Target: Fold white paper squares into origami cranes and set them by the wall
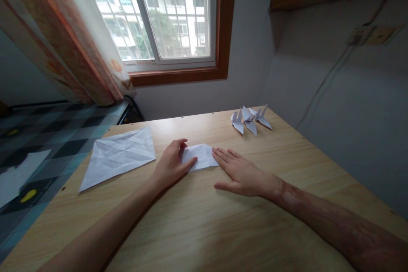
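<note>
A folded piece of white paper (201,155) lies on the wooden table between my two hands. My left hand (174,161) holds its left end, the thumb resting on top and the other fingers curled at the far side. Flat on the table, my right hand (237,172) has its fingers stretched out and its fingertips touching the paper's right edge. Creases show on the paper's upper face. Parts of its left end are hidden under my left hand.
A creased, unfolded white sheet (124,153) lies on the table at the left. Several folded paper cranes (250,121) stand near the far right corner. Beyond the table's left edge is a checked bedspread (44,125) with white paper (22,176) on it.
</note>
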Tool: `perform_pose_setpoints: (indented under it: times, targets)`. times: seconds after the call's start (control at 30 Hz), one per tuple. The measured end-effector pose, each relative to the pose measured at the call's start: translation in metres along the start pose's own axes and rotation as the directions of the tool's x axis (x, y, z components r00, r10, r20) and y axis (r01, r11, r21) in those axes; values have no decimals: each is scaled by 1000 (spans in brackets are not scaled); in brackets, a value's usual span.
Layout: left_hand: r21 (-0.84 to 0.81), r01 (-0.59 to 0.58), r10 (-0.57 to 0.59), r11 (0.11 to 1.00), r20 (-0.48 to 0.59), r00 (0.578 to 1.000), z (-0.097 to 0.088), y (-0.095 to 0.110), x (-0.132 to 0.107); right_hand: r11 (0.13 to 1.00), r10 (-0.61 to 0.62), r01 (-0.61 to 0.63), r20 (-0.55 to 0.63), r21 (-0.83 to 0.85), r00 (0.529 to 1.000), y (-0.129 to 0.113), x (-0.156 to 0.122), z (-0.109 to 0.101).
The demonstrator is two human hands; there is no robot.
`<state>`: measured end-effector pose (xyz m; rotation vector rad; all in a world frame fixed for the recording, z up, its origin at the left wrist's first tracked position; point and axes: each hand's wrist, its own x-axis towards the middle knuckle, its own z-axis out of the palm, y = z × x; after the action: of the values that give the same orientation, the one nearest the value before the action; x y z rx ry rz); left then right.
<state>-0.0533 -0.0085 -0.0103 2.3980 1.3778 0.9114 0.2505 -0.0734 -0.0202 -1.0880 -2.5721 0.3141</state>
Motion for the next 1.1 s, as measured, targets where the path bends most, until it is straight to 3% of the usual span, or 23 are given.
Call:
perform_pose_setpoints:
  times: [0.2,0.53,0.87,1.1]
  targets:
    - [150,-4,-1,989,33,999,-1,8,1,1000,14,-13,39,-20,999,-3,0,-5]
    - [94,13,-19,995,68,997,-2,5,3,1000,0,0,23,-13,1000,-3,-3,-7]
    - [-185,-130,152,974,106,983,-4,6,3,1000,-11,12,14,-18,1000,-3,-3,-6]
    - [-227,-7,41,974,143,989,-3,14,-1,1000,-9,9,25,-15,1000,-3,-3,-7]
